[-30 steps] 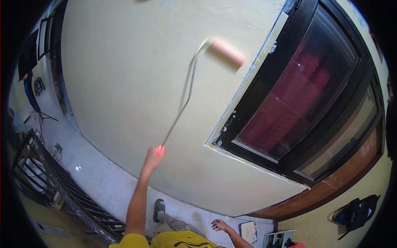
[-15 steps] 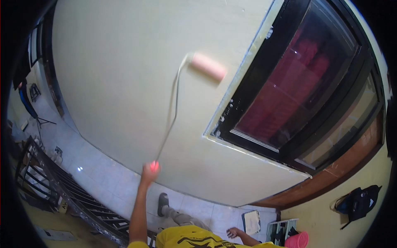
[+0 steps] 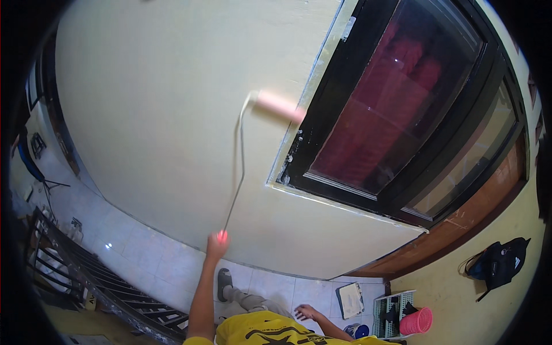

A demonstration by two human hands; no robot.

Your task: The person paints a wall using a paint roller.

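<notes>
My left hand [image 3: 217, 245] is closed around the red handle of a paint roller [image 3: 278, 107]. From the handle, a long bent metal rod [image 3: 242, 146] runs up along the pale wall [image 3: 172, 115]. The roller's pink sleeve, slightly blurred, lies at the wall with its right end at the dark window frame [image 3: 300, 168]. Whether the sleeve presses on the frame, I cannot tell. Low and to the right, my right hand [image 3: 306, 312] hangs beside my body, empty, with its fingers apart.
A paint tray [image 3: 349, 301] lies on the tiled floor, with a blue-and-white can [image 3: 356, 330], a green rack [image 3: 386, 328] and a pink basket [image 3: 416, 321] nearby. A black metal railing [image 3: 109, 287] runs along the left. A black bag [image 3: 503, 265] hangs at right.
The roller has moved down the wall and closer to the window frame. My right hand has shifted left, and the blue-and-white can now shows. The whole view has shifted slightly.
</notes>
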